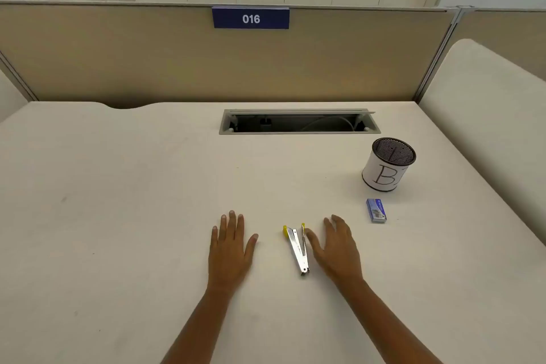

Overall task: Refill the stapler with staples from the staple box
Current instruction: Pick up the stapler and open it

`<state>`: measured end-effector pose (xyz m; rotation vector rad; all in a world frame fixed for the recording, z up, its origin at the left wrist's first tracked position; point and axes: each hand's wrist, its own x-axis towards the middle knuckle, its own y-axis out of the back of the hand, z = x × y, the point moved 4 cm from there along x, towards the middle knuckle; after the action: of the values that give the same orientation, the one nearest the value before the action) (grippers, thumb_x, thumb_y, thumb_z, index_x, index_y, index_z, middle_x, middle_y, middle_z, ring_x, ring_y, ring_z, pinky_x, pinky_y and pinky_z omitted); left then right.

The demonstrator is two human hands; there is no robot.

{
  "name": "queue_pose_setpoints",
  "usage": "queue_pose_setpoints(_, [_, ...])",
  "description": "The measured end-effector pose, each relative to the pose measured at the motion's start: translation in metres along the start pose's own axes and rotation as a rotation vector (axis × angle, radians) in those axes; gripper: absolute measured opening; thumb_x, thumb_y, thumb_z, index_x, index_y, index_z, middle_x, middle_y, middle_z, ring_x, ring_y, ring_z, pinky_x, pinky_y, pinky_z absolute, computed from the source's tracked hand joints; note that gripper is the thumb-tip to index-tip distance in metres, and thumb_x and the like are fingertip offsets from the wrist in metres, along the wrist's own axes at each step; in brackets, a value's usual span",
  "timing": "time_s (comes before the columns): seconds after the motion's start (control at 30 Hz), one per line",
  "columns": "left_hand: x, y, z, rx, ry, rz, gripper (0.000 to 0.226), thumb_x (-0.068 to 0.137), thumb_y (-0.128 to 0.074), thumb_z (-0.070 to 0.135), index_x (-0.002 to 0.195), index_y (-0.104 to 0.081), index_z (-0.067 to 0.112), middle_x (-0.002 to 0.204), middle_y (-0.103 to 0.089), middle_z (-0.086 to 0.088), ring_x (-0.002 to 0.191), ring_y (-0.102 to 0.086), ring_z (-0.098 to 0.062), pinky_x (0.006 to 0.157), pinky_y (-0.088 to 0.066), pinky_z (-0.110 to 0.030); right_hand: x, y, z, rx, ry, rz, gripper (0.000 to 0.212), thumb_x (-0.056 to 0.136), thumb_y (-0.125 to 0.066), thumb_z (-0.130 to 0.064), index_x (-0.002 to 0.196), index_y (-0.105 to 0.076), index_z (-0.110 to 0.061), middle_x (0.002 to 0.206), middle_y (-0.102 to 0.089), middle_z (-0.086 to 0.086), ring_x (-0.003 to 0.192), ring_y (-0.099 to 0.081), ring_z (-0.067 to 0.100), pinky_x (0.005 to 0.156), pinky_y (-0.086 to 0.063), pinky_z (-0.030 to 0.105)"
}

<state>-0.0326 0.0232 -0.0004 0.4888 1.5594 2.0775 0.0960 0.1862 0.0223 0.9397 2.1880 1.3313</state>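
Observation:
A small silver stapler (297, 249) with yellow ends lies on the white desk (118, 216), its two arms spread apart in a narrow V. My right hand (336, 248) lies just to its right with fingers straight, the thumb touching or nearly touching the stapler's right arm. My left hand (230, 248) rests flat on the desk to the stapler's left, a short gap away, holding nothing. A small blue staple box (376, 210) lies closed on the desk, further right and a little beyond my right hand.
A black mesh pen cup (388, 164) wrapped in white paper marked "B" stands behind the staple box. An open cable tray (298, 122) is set into the desk's far side. A beige partition with a blue "016" sign (250, 18) rises behind.

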Motion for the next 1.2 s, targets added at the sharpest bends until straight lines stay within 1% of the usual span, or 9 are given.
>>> queue_pose_setpoints(0.1, [-0.002, 0.004, 0.001, -0.042, 0.002, 0.05, 0.126, 0.052, 0.044, 0.067, 0.147, -0.017, 0.011, 0.158, -0.01, -0.011, 0.146, -0.009, -0.026, 0.119, -0.006, -0.036, -0.007, 0.002, -0.015, 0.003, 0.016, 0.064, 0.061, 0.074, -0.058, -0.062, 0.102, -0.059, -0.007, 0.111, -0.053, 0.01, 0.103, -0.05, 0.027, 0.083, -0.045, 0.033])
queue_pose_setpoints(0.17, [-0.004, 0.006, 0.004, -0.048, -0.009, 0.044, 0.12, 0.056, 0.041, 0.064, 0.147, -0.017, 0.011, 0.158, -0.011, -0.011, 0.146, -0.009, -0.024, 0.12, -0.007, -0.034, -0.012, -0.002, -0.028, -0.014, 0.039, 0.043, 0.066, 0.07, -0.061, -0.064, 0.105, -0.059, -0.008, 0.104, -0.054, 0.011, 0.096, -0.051, 0.028, 0.079, -0.045, 0.034])
queue_pose_setpoints(0.3, [-0.007, 0.006, 0.013, -0.021, -0.011, -0.01, 0.054, 0.098, -0.013, 0.04, 0.147, -0.018, 0.018, 0.159, -0.008, -0.003, 0.147, -0.007, -0.015, 0.119, -0.005, -0.027, -0.012, -0.013, -0.036, -0.071, 0.056, -0.021, 0.059, 0.079, -0.059, -0.051, 0.119, -0.049, -0.008, 0.112, -0.052, 0.01, 0.102, -0.049, 0.025, 0.082, -0.042, 0.03])
queue_pose_setpoints(0.47, [-0.012, 0.016, 0.027, -0.342, -0.059, -0.018, 0.041, 0.098, -0.037, 0.025, 0.138, -0.038, 0.018, 0.155, -0.025, 0.001, 0.145, -0.017, -0.013, 0.114, -0.015, -0.021, -0.003, -0.012, -0.039, 0.191, 0.044, -0.197, 0.036, 0.087, -0.056, -0.024, 0.119, -0.05, -0.007, 0.115, -0.049, 0.012, 0.104, -0.049, 0.023, 0.078, -0.039, 0.024])
queue_pose_setpoints(0.53, [-0.015, 0.022, 0.036, -0.674, -0.01, -0.07, 0.039, 0.095, -0.046, 0.022, 0.133, -0.045, 0.016, 0.147, -0.039, 0.0, 0.139, -0.033, -0.015, 0.108, -0.025, -0.018, -0.004, -0.005, -0.039, 0.48, -0.004, -0.263, 0.034, 0.086, -0.06, -0.018, 0.118, -0.054, -0.008, 0.11, -0.05, 0.009, 0.096, -0.051, 0.019, 0.073, -0.039, 0.02])
queue_pose_setpoints(0.67, [-0.019, 0.03, 0.058, -1.15, 0.005, -0.259, 0.046, 0.09, -0.056, 0.01, 0.134, -0.043, 0.016, 0.132, -0.055, -0.004, 0.12, -0.054, -0.017, 0.1, -0.044, -0.023, -0.014, 0.008, -0.047, 0.792, 0.123, -0.319, 0.03, 0.089, -0.056, -0.006, 0.118, -0.053, -0.014, 0.114, -0.06, 0.005, 0.104, -0.058, 0.021, 0.088, -0.05, 0.026])
queue_pose_setpoints(0.8, [-0.02, 0.043, 0.066, -1.227, -0.073, -0.147, 0.045, 0.083, -0.062, -0.001, 0.116, -0.052, 0.029, 0.112, -0.064, 0.004, 0.104, -0.064, -0.012, 0.087, -0.051, -0.015, -0.019, 0.023, -0.054, 0.757, 0.262, -0.226, 0.036, 0.088, -0.052, 0.004, 0.118, -0.051, -0.015, 0.106, -0.059, -0.007, 0.101, -0.059, 0.012, 0.09, -0.046, 0.013])
queue_pose_setpoints(1.07, [-0.018, 0.054, 0.065, -1.307, -0.076, -0.094, 0.046, 0.078, -0.066, -0.004, 0.106, -0.056, 0.03, 0.115, -0.062, -0.001, 0.111, -0.06, -0.02, 0.1, -0.047, -0.031, -0.02, 0.038, -0.059, 0.505, 0.401, -0.021, 0.033, 0.088, -0.049, 0.006, 0.117, -0.056, -0.007, 0.107, -0.063, 0.007, 0.091, -0.054, 0.007, 0.08, -0.035, -0.007])
queue_pose_setpoints(1.2, [-0.016, 0.05, 0.057, -1.247, -0.067, -0.136, 0.047, 0.077, -0.068, 0.0, 0.112, -0.051, 0.027, 0.111, -0.059, 0.014, 0.113, -0.054, -0.012, 0.09, -0.045, -0.01, -0.019, 0.043, -0.056, 0.466, 0.405, 0.034, 0.029, 0.087, -0.049, 0.009, 0.111, -0.059, -0.002, 0.103, -0.063, 0.013, 0.09, -0.055, 0.011, 0.078, -0.042, -0.004])
